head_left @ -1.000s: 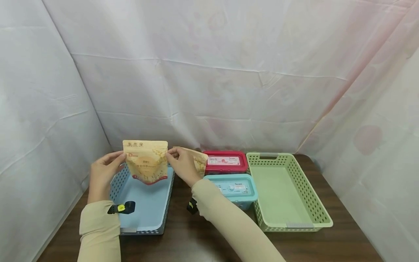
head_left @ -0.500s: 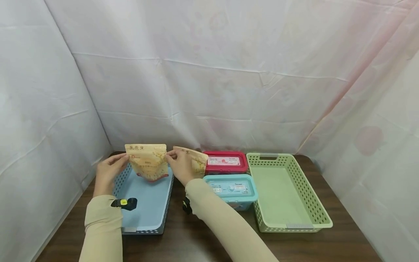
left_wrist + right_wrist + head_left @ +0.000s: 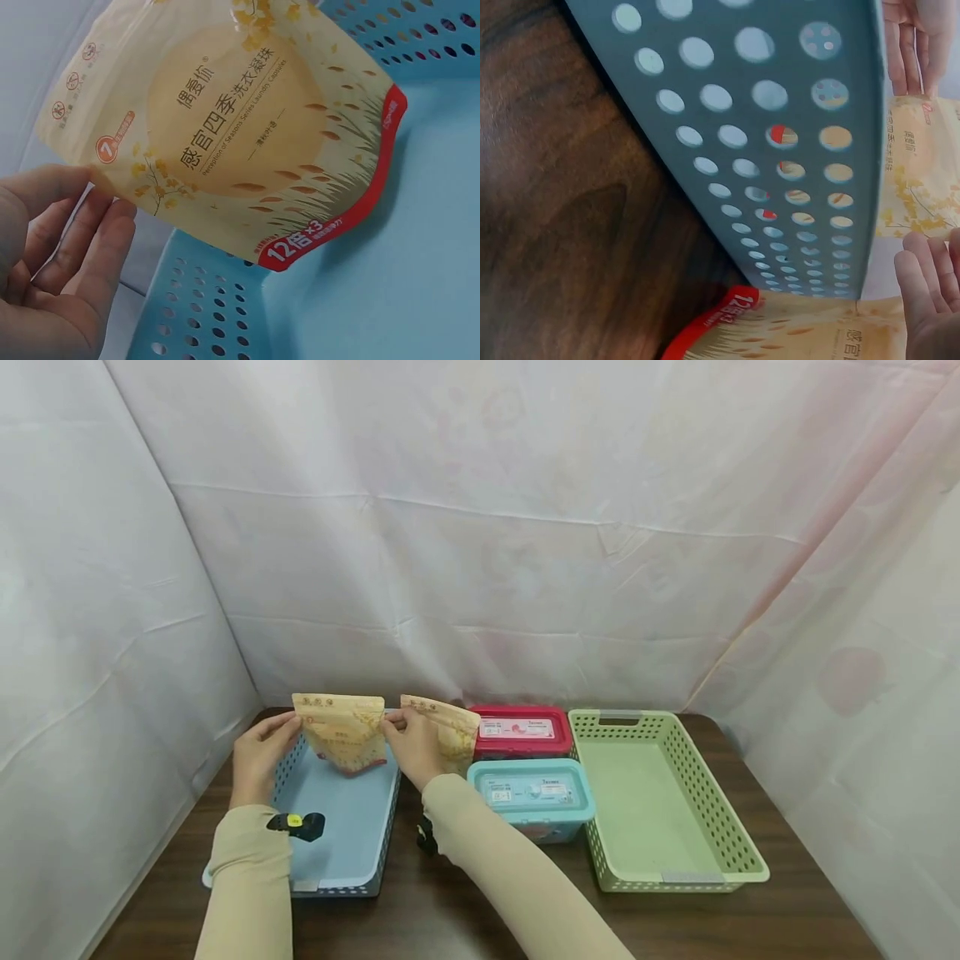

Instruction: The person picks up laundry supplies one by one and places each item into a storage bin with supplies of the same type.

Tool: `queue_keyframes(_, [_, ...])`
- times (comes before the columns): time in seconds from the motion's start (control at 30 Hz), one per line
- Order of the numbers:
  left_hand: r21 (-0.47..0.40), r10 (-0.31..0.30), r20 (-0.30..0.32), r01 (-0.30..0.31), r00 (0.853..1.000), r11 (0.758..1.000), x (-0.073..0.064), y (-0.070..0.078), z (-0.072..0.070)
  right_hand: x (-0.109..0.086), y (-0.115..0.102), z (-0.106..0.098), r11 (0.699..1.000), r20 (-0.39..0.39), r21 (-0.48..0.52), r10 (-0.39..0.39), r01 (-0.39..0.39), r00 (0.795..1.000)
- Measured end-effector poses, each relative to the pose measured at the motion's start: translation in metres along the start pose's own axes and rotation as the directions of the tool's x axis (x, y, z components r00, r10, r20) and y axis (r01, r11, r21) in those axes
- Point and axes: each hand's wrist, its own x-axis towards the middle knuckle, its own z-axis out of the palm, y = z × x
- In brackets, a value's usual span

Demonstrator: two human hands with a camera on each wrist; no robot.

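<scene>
Pouch [image 3: 341,731] held by both hands at the blue basket [image 3: 337,827].
The left hand's [image 3: 258,756] grip pinches the pouch's left edge; the right hand's [image 3: 412,743] grip pinches its right edge. Behind the right hand shows a second pouch [image 3: 457,735], then a red box [image 3: 521,731], a teal box [image 3: 532,797] before it, and a green basket [image 3: 652,802] on the worktop [image 3: 420,918].
</scene>
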Motion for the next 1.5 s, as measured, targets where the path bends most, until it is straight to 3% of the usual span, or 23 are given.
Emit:
queue_keyframes(0.2, [0.013, 0.030, -0.010, -0.030, 0.999, 0.999, 0.007, -0.008, 0.002, -0.001, 0.004, 0.005, 1.000, 0.017, 0.018, 0.008, -0.008, 1.000])
queue_keyframes(0.53, [-0.001, 0.005, -0.019, -0.005, 1.000, 1.000, 0.014, -0.017, 0.005, 0.000, 0.006, 0.005, 1.000, 0.082, 0.014, 0.026, -0.027, 0.996])
queue_keyframes(0.73, [0.052, -0.004, -0.002, 0.004, 1.000, 0.999, 0.013, -0.016, 0.005, 0.000, 0.004, 0.004, 0.999, 0.091, 0.016, 0.041, -0.043, 0.995])
queue_keyframes(0.93, [0.147, 0.028, 0.002, -0.028, 1.000, 0.989, 0.011, -0.014, 0.006, -0.004, 0.003, 0.002, 0.996, 0.150, 0.034, 0.074, -0.080, 0.986])
queue_keyframes(1.13, [0.178, 0.075, 0.031, -0.080, 0.997, 0.981, 0.007, -0.009, 0.006, -0.006, 0.001, 0.000, 0.998, 0.213, -0.019, 0.063, -0.061, 0.975])
queue_keyframes(1.5, [0.217, 0.028, 0.108, -0.051, 0.994, 0.975, 0.002, -0.002, 0.003, -0.011, -0.007, -0.011, 0.987, 0.307, -0.159, 0.066, -0.017, 0.949])
